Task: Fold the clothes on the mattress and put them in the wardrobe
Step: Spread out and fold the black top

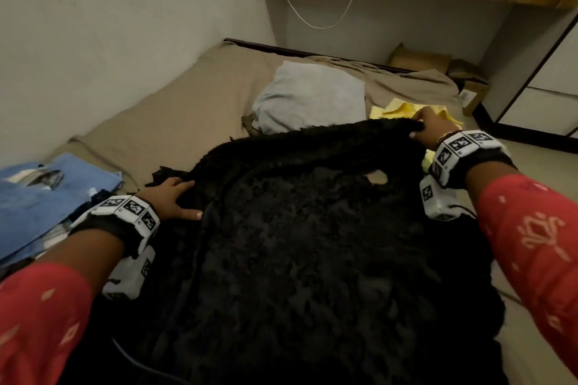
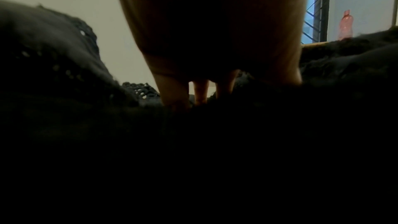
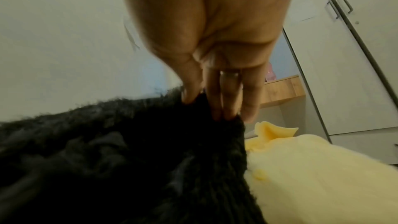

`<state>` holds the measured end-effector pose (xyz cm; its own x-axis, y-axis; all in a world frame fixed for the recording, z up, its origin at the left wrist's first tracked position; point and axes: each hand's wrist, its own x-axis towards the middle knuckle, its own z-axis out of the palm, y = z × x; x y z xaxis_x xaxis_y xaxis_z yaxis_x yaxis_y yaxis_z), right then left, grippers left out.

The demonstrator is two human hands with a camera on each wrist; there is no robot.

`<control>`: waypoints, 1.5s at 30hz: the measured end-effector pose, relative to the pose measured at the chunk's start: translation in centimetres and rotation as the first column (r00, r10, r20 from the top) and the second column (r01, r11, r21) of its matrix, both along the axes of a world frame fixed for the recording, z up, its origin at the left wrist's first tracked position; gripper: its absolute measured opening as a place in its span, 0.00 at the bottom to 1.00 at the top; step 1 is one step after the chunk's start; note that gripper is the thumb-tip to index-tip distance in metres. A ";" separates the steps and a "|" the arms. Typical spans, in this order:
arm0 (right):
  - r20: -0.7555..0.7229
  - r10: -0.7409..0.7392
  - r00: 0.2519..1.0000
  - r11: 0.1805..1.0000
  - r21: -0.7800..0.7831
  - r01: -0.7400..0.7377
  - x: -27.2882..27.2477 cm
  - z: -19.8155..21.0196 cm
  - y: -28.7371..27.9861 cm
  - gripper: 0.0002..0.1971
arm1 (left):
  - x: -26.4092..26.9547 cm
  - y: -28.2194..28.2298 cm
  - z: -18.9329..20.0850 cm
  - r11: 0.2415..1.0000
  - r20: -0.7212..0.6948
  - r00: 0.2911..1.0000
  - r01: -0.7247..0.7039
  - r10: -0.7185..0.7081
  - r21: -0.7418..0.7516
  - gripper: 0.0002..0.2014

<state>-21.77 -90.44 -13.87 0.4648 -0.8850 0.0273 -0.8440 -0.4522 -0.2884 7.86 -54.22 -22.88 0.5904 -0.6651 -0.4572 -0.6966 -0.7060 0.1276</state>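
A large black fuzzy garment (image 1: 297,244) lies spread over the tan mattress (image 1: 175,97) in front of me. My left hand (image 1: 179,197) rests flat on its left edge with straight fingers; in the left wrist view the fingers (image 2: 200,94) press into the dark cloth (image 2: 215,142). My right hand (image 1: 420,128) pinches the garment's far right corner and holds it raised off the bed. In the right wrist view the thumb and fingers of that hand (image 3: 203,106) close on the black knit (image 3: 129,151), just above a yellow garment (image 3: 312,168).
A folded grey cloth (image 1: 309,100) and the yellow garment (image 1: 403,108) lie beyond the black one. Blue clothes (image 1: 47,191) are piled at the left. The white wardrobe (image 1: 550,72) stands at the right, with cardboard boxes (image 1: 469,84) beside the bed's far end.
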 end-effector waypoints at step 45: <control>0.003 -0.317 0.948 0.676 0.702 0.224 -31.3 -3.8 34.1 0.17 | -17.0 19.8 7.3 0.969 -0.012 0.978 0.209 -0.209 0.128 0.17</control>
<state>-53.07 -56.35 -17.68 0.2368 -0.7635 -0.6008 -0.8370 0.1537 -0.5252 -9.12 -34.46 -15.62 0.4453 -0.7101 -0.5454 -0.8308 -0.5549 0.0442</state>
